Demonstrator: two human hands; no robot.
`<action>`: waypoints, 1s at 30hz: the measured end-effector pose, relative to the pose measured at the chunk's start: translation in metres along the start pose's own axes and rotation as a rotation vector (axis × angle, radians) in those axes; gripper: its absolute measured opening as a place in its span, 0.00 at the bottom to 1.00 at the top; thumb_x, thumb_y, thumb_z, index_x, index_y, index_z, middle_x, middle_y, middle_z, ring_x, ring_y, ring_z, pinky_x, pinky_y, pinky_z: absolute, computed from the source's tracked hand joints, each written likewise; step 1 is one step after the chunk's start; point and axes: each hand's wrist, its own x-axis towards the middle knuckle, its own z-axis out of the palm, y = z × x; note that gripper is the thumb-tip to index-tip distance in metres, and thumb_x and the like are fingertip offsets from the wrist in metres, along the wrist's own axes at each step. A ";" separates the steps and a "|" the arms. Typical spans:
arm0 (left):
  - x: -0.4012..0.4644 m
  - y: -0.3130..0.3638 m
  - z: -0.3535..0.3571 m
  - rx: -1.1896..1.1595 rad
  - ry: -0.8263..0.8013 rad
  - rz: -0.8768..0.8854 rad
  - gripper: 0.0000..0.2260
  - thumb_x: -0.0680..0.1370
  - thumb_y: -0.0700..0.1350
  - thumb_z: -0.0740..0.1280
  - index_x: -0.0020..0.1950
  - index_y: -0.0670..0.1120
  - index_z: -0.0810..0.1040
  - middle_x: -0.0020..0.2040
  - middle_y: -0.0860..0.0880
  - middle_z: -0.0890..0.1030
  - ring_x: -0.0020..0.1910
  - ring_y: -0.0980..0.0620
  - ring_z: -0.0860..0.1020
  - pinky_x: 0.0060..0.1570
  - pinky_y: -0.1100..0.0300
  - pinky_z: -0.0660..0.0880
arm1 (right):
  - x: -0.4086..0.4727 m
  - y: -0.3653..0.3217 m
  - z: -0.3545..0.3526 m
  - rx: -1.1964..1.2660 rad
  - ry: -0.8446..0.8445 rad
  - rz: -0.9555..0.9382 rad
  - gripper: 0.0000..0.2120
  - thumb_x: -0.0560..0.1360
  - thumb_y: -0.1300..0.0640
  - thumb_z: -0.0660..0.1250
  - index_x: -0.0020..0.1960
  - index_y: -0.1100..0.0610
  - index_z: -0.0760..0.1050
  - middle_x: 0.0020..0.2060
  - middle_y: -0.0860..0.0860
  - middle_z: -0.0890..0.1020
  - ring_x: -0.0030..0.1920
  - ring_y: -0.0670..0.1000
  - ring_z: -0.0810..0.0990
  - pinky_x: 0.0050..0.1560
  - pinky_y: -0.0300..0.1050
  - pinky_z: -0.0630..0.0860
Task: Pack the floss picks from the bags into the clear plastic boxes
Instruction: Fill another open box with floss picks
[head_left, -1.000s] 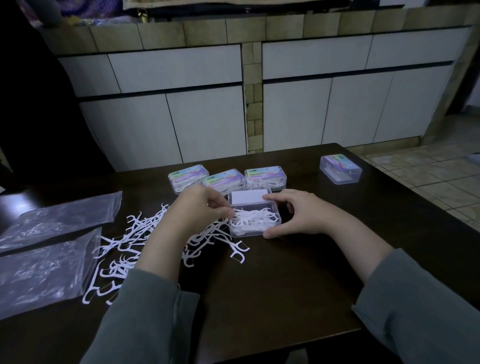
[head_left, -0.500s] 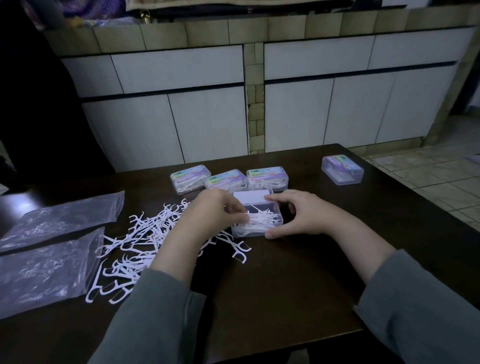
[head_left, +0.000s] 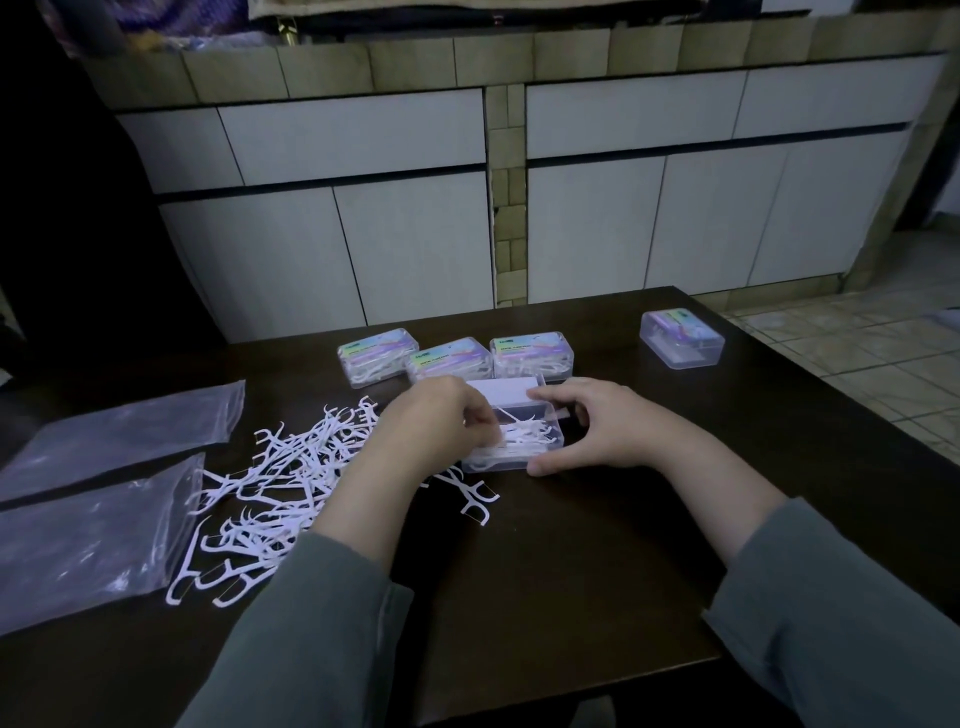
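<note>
Left hand (head_left: 436, 421), centre of frame, has its fingers curled down into the open clear plastic box (head_left: 519, 441), apparently pinching white floss picks there; the fingertips are partly hidden, so the pinch itself is a judgement. Right hand (head_left: 592, 426) grasps that same box, thumb on the near right corner and fingers over the far edge, steadying it on the dark wooden table (head_left: 571, 571). Box holds a shallow layer of picks, lid standing open behind it. Just left of it, spreading toward lower left of frame, a loose heap of white plastic floss picks (head_left: 280, 483) lies on the table, a few strays just below the box. Far left, two clear plastic bags (head_left: 93, 525) lie flat, looking nearly emptied, a few picks maybe inside the nearer one. Behind the hands, a row of three closed clear boxes with colourful labels (head_left: 457, 356) looks already filled. Upper right, one separate closed clear box (head_left: 681, 339), contents unclear. Judgement: roughly mid-task, three boxes done, fourth filling, large heap left.
</note>
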 end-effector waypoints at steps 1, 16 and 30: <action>-0.001 -0.002 -0.002 -0.010 0.039 0.006 0.05 0.76 0.49 0.69 0.49 0.55 0.84 0.47 0.55 0.79 0.45 0.54 0.76 0.45 0.58 0.75 | -0.001 -0.001 0.000 0.002 0.002 0.000 0.50 0.54 0.26 0.72 0.73 0.35 0.61 0.70 0.42 0.67 0.68 0.54 0.66 0.65 0.57 0.71; 0.001 0.010 0.019 -0.276 0.003 0.317 0.04 0.72 0.54 0.72 0.47 0.62 0.82 0.48 0.61 0.79 0.52 0.59 0.76 0.54 0.50 0.76 | -0.003 0.001 -0.001 0.043 0.006 -0.074 0.50 0.54 0.27 0.71 0.73 0.38 0.63 0.69 0.44 0.69 0.69 0.52 0.66 0.68 0.58 0.67; 0.002 -0.009 0.007 -0.263 -0.012 0.147 0.07 0.73 0.55 0.72 0.49 0.60 0.81 0.52 0.60 0.77 0.50 0.60 0.74 0.48 0.61 0.72 | -0.008 -0.004 -0.002 0.011 0.013 -0.043 0.43 0.62 0.32 0.73 0.73 0.38 0.62 0.71 0.45 0.67 0.70 0.53 0.65 0.67 0.58 0.68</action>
